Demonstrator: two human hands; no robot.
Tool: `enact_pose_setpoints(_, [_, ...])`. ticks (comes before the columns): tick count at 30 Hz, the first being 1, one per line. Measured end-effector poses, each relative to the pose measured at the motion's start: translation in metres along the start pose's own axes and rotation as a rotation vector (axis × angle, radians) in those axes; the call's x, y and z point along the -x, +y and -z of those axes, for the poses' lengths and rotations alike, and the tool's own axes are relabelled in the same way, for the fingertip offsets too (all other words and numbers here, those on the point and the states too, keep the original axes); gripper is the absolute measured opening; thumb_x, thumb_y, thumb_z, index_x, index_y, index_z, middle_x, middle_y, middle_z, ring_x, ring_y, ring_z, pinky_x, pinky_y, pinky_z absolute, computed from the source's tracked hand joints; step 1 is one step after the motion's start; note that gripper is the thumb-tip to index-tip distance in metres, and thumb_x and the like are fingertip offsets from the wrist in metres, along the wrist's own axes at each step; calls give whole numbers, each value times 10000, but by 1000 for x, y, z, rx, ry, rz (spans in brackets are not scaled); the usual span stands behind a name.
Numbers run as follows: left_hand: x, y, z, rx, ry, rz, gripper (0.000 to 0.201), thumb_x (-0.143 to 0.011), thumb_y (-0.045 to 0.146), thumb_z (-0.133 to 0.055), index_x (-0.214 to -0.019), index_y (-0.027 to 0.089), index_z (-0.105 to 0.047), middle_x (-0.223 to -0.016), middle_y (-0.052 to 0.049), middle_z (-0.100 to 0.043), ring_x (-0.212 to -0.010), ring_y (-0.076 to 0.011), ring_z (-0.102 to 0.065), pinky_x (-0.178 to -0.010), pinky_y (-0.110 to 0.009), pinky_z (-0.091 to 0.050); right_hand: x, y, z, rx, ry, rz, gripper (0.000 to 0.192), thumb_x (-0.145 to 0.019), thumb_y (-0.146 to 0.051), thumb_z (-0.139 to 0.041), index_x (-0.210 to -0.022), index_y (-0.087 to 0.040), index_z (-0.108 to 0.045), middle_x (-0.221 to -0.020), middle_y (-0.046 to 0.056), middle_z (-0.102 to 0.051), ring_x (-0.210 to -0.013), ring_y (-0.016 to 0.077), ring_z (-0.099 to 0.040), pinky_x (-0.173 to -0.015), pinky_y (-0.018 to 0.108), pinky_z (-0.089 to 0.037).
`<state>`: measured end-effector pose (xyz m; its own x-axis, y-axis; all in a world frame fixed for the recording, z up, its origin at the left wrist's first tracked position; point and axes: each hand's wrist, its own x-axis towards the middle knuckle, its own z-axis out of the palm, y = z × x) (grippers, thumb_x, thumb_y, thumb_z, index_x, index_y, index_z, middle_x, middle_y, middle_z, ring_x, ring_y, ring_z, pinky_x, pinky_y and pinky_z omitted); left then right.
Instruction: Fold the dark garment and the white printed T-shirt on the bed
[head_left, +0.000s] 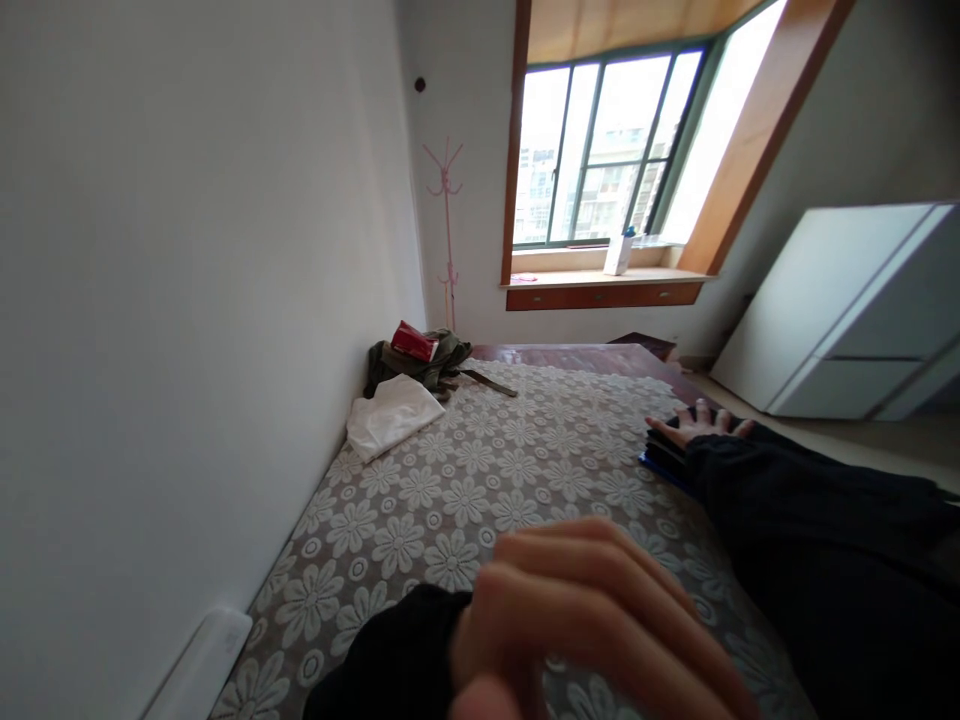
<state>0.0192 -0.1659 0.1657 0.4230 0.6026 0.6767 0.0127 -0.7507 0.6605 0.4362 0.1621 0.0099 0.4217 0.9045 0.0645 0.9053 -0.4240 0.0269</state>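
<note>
White cloth [393, 416] and green garment [427, 366] lie by the wall [187, 300].

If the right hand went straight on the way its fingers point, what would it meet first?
The right hand rests on a dark flat thing with fingers pointing over the flowered bed cover. Going on, it would likely meet only bare cover first; depth is unclear.
</note>
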Motion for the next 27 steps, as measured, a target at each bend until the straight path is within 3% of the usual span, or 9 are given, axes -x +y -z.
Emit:
enact_pose_setpoints(2, [-37, -32, -1, 158, 67, 40, 758, -961, 742, -190, -970, 276, -788, -904, -79, -774, -875, -259, -711, -861, -416, -569, -2, 0, -2, -9, 5, -2, 981, -808, -848, -165, -1547, -239, -377, -1686, 105, -134, -1507, 435, -62, -1165, 657, 14])
enact_pose_setpoints(5, [-61, -99, 6, 10, 142, 226, 402, -986, 539, -508, -995, 221, -753, -1009, -65, -770, -959, -225, -699, -900, -363, -545, -3, 0, -3, -30, 25, 2, 982, -801, -854, -214, -1525, -223, -420, -1682, 121, -144, -1501, 454, -51, -1167, 649, 40])
enact_pose_setpoints(9, [-45, -200, 32, -439, 325, 491, 252, -982, 323, -535, -1114, 201, -711, -1159, -77, -738, -1101, -221, -667, -980, -364, -511, -2, 0, -3, -82, 50, 35, 970, -801, -840, -333, -1495, -176, -471, -1666, 179, -163, -1481, 507, -23, -1137, 679, 101])
enact_pose_setpoints(11, [-31, -238, 54, -737, 272, 597, 262, -957, 246, -541, -1164, 201, -695, -1198, -67, -724, -1138, -197, -650, -1019, -329, -485, -3, 0, -3, -111, 46, 47, 971, -812, -837, -355, -1490, -155, -482, -1666, 195, -147, -1477, 516, -11, -1119, 692, 121])
enact_pose_setpoints(13, [-19, -263, 81, -831, 271, 647, 294, -905, 176, -572, -1172, 179, -695, -1219, -92, -710, -1171, -221, -628, -1058, -356, -452, -5, 2, -6, -126, 43, 54, 978, -816, -844, -368, -1494, -149, -484, -1668, 196, -135, -1477, 513, -12, -1116, 691, 122])
enact_pose_setpoints(19, [15, -284, 153, -1045, 355, 867, 333, -827, 181, -638, -1156, 182, -692, -1277, -151, -665, -1273, -338, -507, -1076, -498, -371, -10, 2, -13, -44, 106, 64, 983, -797, -865, -407, -1494, -177, -500, -1666, 188, -170, -1490, 499, -28, -1121, 687, 120])
enact_pose_setpoints(23, [22, -283, 169, -1019, 375, 907, 144, -861, 233, -620, -958, 196, -719, -1175, -144, -703, -1235, -348, -529, -1024, -477, -396, 0, -2, -1, 46, 257, 190, 874, -837, -736, -502, -1465, -128, -526, -1638, 202, -256, -1504, 477, -2, -1137, 656, 162])
enact_pose_setpoints(25, [16, -280, 175, -954, 424, 903, 147, -891, 256, -589, -926, 189, -714, -1107, -157, -720, -1180, -350, -569, -976, -456, -425, 10, -8, 11, 4, 372, 331, 762, -871, -612, -534, -1448, -114, -530, -1626, 205, -288, -1509, 460, -31, -1152, 674, 99])
enact_pose_setpoints(27, [4, -272, 180, -867, 498, 886, 198, -924, 298, -553, -970, 183, -708, -1050, -161, -730, -1111, -336, -611, -922, -420, -454, 28, -21, 22, -131, 425, 494, 643, -888, -502, -552, -1426, -151, -542, -1597, 190, -360, -1492, 443, -170, -1162, 693, -36])
